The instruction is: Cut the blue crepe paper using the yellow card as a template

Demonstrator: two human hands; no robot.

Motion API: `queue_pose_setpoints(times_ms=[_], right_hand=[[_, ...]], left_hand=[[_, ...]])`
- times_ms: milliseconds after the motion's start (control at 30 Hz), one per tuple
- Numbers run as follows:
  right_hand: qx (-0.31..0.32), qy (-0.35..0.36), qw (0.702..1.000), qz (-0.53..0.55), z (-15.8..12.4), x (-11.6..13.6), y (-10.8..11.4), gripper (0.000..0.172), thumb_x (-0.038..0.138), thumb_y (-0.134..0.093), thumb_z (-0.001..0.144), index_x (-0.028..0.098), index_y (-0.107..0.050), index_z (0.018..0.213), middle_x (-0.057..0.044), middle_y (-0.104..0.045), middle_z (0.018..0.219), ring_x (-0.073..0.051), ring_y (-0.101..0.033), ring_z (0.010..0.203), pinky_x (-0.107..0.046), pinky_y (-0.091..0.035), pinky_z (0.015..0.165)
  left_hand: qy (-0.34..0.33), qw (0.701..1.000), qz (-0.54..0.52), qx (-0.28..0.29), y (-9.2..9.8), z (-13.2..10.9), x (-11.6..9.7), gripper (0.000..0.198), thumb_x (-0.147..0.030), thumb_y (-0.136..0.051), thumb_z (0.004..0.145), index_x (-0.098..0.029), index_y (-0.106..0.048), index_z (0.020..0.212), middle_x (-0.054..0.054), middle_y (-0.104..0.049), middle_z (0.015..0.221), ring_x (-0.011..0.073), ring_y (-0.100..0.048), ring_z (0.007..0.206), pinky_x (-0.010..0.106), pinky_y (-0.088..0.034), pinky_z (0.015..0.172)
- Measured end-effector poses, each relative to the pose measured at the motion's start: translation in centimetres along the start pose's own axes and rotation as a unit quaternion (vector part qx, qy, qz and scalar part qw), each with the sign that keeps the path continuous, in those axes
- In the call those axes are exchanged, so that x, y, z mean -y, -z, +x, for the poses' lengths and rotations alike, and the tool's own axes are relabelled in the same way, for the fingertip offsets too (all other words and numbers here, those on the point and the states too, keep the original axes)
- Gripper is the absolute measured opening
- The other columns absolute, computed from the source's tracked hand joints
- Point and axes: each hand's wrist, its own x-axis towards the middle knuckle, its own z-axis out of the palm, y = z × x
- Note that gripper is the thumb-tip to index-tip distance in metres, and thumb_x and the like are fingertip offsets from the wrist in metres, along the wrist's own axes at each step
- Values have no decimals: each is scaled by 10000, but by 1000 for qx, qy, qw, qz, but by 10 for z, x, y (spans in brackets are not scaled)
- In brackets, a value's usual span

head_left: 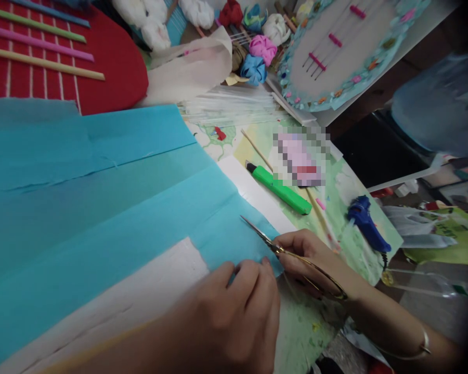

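1. Gripping the gold-handled scissors [276, 248], the right hand [315, 254] is closing its fingers around the handle loops, and the slim blades are lying together, pointing up and away over the blue sheet.

2. The blue sheet [120, 223] is spreading wide across the left and middle of the table [304, 324], its right-hand edge running past those blades and overlapping a white strip [236, 174].

3. And here, the left hand [242, 309] is bending its fingers down at the sheet's near corner; the tips are hiding from me, so I cannot tell whether they are pinching or only pressing.

4. That sheet is looking thin and light, soft enough to be taking every fold; long creases are crossing it, so I'm judging it easy to rumple and tear.

5. For a hold, I'm favouring the margin close to the scissors, with flat fingers spreading the pressure, since one hard pinch is risking a fresh crease.

6. The scissors are seeming stiff, slender and light; the loops are offering the safe grip, the fine point the worst.

7. Just beyond, a green cutter [283, 191] is lying near the sheet's edge.
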Motion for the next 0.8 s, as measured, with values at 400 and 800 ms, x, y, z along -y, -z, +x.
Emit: queue_pose_setpoints(times_ms=[400, 800], right_hand=[[-4, 4, 1000, -2, 1, -5, 0, 329, 329, -685, 780, 196, -441, 604, 102, -396, 370, -28, -295, 278, -136, -194, 272], [-15, -4, 1000, -25, 1, -4, -2, 343, 356, -666, 805, 195, -436, 608, 97, -399, 362, -27, -301, 276, -138, -169, 276]], left_hand=[[5, 1000, -4, -8, -1, 1, 0, 248, -51, -490, 809, 24, -700, 917, 174, -712, 803, 212, -635, 606, 294, -486, 431], [7, 1000, -13, -9, 0, 3, 1, 233, -39, -506, 781, 22, -711, 876, 175, -721, 789, 228, -649, 589, 295, -484, 398]])
